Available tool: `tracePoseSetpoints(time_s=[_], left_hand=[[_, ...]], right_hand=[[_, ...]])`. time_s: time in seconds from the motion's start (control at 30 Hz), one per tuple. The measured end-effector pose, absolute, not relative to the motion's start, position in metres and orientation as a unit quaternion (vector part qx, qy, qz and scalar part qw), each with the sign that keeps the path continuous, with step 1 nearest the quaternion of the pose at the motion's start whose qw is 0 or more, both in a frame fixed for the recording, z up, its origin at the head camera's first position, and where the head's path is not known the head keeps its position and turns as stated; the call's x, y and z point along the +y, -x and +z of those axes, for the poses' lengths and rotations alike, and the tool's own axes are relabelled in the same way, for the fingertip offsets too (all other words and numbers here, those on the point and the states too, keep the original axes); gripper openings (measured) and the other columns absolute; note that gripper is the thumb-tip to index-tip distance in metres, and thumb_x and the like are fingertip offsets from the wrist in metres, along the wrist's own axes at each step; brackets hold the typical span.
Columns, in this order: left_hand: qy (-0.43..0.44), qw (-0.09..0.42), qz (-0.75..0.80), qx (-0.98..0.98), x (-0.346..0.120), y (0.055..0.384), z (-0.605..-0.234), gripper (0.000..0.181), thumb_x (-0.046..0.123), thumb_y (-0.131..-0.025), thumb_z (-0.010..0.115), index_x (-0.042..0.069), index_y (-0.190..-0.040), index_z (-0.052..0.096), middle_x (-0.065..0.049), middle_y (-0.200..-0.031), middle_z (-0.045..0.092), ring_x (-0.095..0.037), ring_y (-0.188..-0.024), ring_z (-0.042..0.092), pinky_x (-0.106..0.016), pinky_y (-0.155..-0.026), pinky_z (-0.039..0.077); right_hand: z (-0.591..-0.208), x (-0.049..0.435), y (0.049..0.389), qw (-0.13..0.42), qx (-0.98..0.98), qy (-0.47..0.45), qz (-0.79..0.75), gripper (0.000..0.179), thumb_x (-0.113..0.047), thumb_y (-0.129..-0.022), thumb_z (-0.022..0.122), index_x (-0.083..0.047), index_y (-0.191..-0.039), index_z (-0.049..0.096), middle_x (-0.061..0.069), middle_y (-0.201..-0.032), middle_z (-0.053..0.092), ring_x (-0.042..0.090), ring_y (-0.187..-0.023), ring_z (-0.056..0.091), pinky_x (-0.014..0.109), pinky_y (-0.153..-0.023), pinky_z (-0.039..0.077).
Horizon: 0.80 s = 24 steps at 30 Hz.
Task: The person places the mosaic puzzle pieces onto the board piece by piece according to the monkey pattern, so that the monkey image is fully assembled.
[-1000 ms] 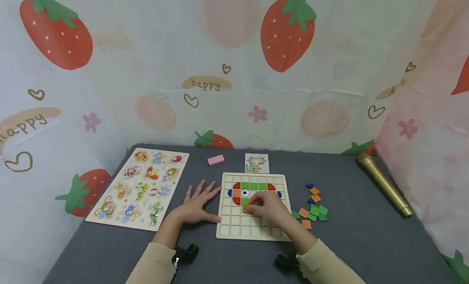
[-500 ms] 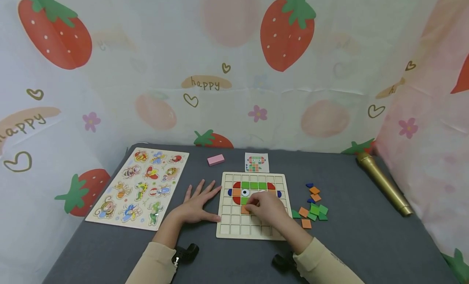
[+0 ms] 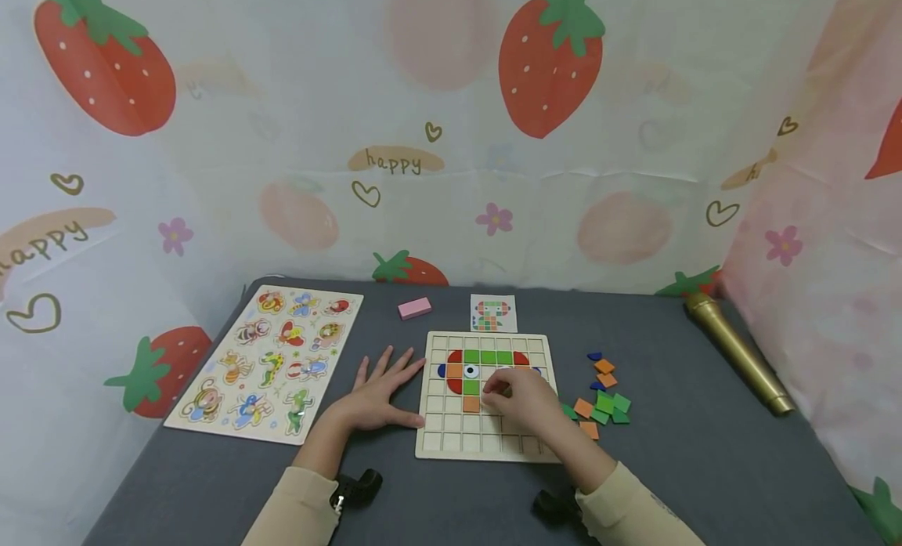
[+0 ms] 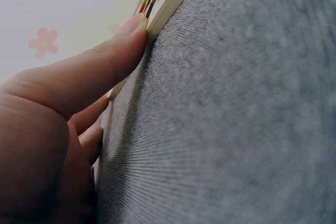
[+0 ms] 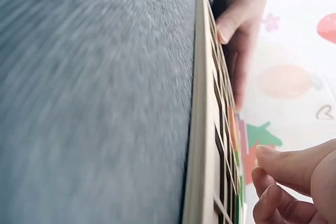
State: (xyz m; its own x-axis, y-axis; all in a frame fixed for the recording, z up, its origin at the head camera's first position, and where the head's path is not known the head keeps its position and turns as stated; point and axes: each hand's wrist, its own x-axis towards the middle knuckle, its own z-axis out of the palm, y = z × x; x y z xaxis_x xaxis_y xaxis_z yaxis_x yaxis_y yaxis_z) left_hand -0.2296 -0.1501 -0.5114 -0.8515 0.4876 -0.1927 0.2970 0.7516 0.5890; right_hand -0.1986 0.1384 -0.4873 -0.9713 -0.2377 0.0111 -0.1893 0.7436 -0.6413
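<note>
On the dark cloth lies a wooden grid board [image 3: 451,442] partly filled with coloured tiles: red rounded ones, green squares, blue half-rounds and a round eye piece [image 3: 470,370]. An orange square tile [image 3: 470,405] sits in a cell below a green tile [image 3: 470,387]. My right hand [image 3: 523,399] is over the board just right of that orange tile, fingers loosely bent. The right wrist view shows nothing between the thumb [image 5: 286,163] and fingers. My left hand [image 3: 377,397] is spread flat on the cloth, its thumb [image 4: 113,59] touching the board's left edge.
Loose orange, green and blue tiles [image 3: 604,403] lie right of the board. A small pattern card [image 3: 503,323] and a pink block [image 3: 414,308] are behind it. An insect picture board [image 3: 264,366] lies left; a gold microphone-shaped object [image 3: 740,354] lies far right.
My right hand has let go of the orange tile, which now lies square in its cell, and has drawn slightly right. The left hand has stayed in place.
</note>
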Motion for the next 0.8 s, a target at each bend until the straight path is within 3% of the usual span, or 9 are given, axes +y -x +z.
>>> tracePoseSetpoints(time_s=[0.3,0.8], left_hand=[[-0.209,0.168,0.281,0.922,-0.152,0.229,-0.514,0.102,0.061,-0.078,0.077,0.031,-0.161,0.027,-0.001,-0.171,0.011,-0.032,-0.157,-0.012,-0.061,-0.120,-0.018],[-0.217,0.161,0.279,0.922,-0.152,0.231,-0.517,0.102,0.063,-0.078,0.077,0.032,-0.161,0.027,0.000,-0.171,0.011,-0.032,-0.157,-0.012,-0.061,-0.120,-0.017]], right_hand=[[-0.487,0.171,0.192,0.029,0.934,0.092,-0.345,0.008,-0.019,-0.089,0.079,-0.021,-0.084,0.073,-0.009,-0.077,0.066,0.009,-0.069,0.055,0.029,-0.065,0.048],[-0.482,0.233,0.179,0.032,0.939,0.034,-0.340,0.008,-0.018,-0.090,0.077,-0.015,-0.097,0.076,-0.003,-0.083,0.069,0.012,-0.067,0.059,0.030,-0.056,0.050]])
